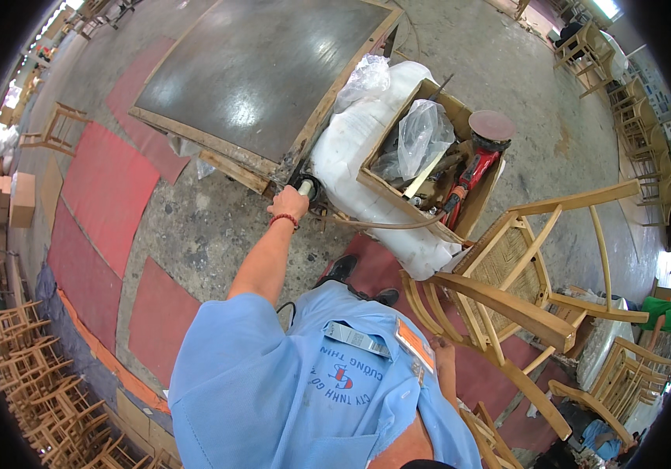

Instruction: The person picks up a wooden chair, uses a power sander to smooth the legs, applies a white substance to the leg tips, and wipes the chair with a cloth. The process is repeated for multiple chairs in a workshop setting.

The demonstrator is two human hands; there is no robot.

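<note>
My left hand [288,205], with a dark red bead bracelet at the wrist, reaches forward to the near corner of a grey-topped table [249,86]. Its fingers are closed around a pale, tube-like handle [305,187] with a black round part beside it; what tool this is stays unclear. Down at my right side, my right hand [443,361] is close to a wooden chair [507,270] with a woven seat, tipped over. My body and the chair partly cover its fingers, so any grip on the chair does not show.
A white-wrapped support [351,152] carries a wooden box [468,223] with plastic film and a red sander [468,178]. A brown hose [382,226] crosses in front. Red mats [109,191] cover parts of the floor. Stacked chair frames [38,383] stand left; more chairs [640,117] line the right.
</note>
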